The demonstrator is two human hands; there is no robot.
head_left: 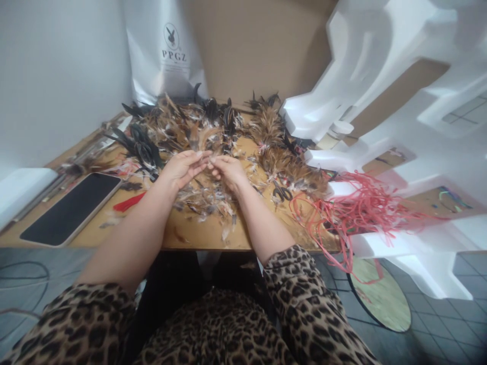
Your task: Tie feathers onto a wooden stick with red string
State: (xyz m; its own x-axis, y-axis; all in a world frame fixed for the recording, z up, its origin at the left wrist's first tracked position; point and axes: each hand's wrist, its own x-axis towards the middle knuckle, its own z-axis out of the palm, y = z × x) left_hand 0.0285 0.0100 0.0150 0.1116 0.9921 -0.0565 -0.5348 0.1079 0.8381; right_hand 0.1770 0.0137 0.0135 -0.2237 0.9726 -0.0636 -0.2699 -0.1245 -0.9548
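Observation:
My left hand [185, 168] and my right hand [230, 170] meet fingertip to fingertip above the middle of the table. Both pinch a light brown feather [210, 136], whose plume sticks up beyond the fingers; its base is hidden. Loose brown and whitish feathers [203, 200] lie scattered under my wrists. Behind my hands rises a heap of brown feathers [167, 121] mixed with dark ones. A bunch of black feathers [139, 144] rests left of my left hand, and bundled brown feathers [266, 124] lie beyond my right hand.
A phone [72, 210] and a red piece [129, 202] lie at left. Black-handled scissors [282, 191] are right of my right wrist. Tangled red strips [361, 208] spill over white foam pieces [367, 246] and the table edge [209, 249]. A silver bag [163, 76] stands behind.

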